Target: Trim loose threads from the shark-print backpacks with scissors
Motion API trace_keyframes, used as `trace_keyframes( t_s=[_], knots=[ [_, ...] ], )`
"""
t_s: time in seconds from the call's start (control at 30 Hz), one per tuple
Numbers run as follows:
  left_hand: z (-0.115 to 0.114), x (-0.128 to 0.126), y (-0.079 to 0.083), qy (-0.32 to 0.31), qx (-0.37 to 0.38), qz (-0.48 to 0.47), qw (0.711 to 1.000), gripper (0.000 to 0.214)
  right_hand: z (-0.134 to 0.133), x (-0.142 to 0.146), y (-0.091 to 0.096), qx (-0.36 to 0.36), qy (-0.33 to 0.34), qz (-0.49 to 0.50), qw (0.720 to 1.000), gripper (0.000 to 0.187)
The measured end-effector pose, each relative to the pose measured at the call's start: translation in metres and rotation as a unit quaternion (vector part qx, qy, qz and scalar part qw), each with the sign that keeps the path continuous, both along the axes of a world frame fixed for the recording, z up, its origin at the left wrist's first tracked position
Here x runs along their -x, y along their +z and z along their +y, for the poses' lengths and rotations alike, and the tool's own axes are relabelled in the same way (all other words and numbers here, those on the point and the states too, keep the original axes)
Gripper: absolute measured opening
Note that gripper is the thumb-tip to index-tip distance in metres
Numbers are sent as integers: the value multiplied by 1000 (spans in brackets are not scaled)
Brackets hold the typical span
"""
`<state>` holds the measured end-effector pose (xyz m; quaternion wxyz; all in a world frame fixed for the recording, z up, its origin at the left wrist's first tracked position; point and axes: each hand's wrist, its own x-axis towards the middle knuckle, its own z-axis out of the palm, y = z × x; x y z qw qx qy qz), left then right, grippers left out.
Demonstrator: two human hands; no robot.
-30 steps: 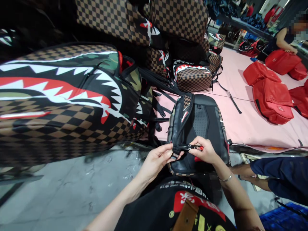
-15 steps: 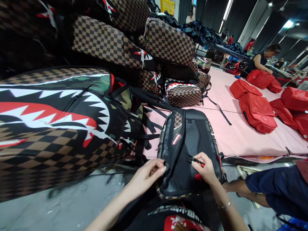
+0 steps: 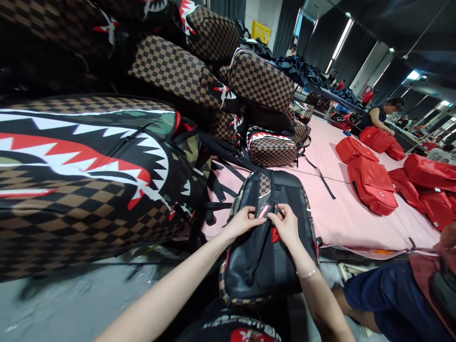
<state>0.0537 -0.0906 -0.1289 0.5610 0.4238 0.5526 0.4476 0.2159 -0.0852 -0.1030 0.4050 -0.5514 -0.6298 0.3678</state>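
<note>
A black backpack [image 3: 281, 266] with checkered trim lies back-side up in front of me, on the edge of a pink-covered table [image 3: 342, 213]. My left hand [image 3: 244, 222] pinches its left shoulder strap [image 3: 259, 209] near a small red-and-white label. My right hand [image 3: 287, 227] rests on the strap beside it, closed on small red-handled snips [image 3: 275, 232] whose dark tip sticks up past my fingers.
A big shark-mouth checkered backpack [image 3: 89, 171] lies close on the left, with more checkered bags [image 3: 260, 80] piled behind. Red bags [image 3: 372, 185] lie across the pink table, where a person [image 3: 383, 116] works at the far end. Another person in dark blue [image 3: 395, 294] sits at my right.
Both hands have moved up the shoulder strap, from its lower end to the red-and-white label, and come closer together. My view has tilted up.
</note>
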Motion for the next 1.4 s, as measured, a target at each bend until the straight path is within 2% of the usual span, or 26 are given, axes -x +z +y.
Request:
trace_keyframes(
  t_s=[0.07, 0.13, 0.23, 0.33, 0.43, 0.57, 0.73, 0.9, 1.1, 1.4],
  knots=[
    [-2, -5, -2, -18, -12, -46, 999, 50, 17, 8, 4, -1, -4, -34, 999, 27],
    [-7, -7, -3, -25, -25, -90, 995, 47, 33, 14, 3, 4, -2, -25, 1000, 19],
    [-13, -4, -7, -33, -20, -153, 988, 56, 49, 23, -8, 33, 9, 27, 999, 23],
    [-18, -1, -11, -62, -1, -243, 968, 63, 55, 31, -23, 55, 5, 71, 996, 29],
    [-21, 2, -14, -71, 1, -301, 951, 60, 51, 28, -33, 45, -30, 104, 993, 34],
    [-23, 7, -14, -65, 15, -341, 938, 57, 39, 4, -33, 29, -54, 103, 993, 38],
    [-24, 12, -14, -69, 17, -369, 927, 54, 9, -17, -24, 17, -1, 70, 997, 30],
    [-25, 13, -15, -66, 10, -388, 919, 49, -12, -13, -17, 14, 43, 74, 996, 25],
    [-27, 14, -14, -65, 7, -394, 917, 53, -8, -2, -19, 12, 34, 32, 999, 23],
    [-27, 15, -18, -81, 4, -394, 915, 53, 10, 8, -12, 3, 66, 24, 998, 19]
  ],
)
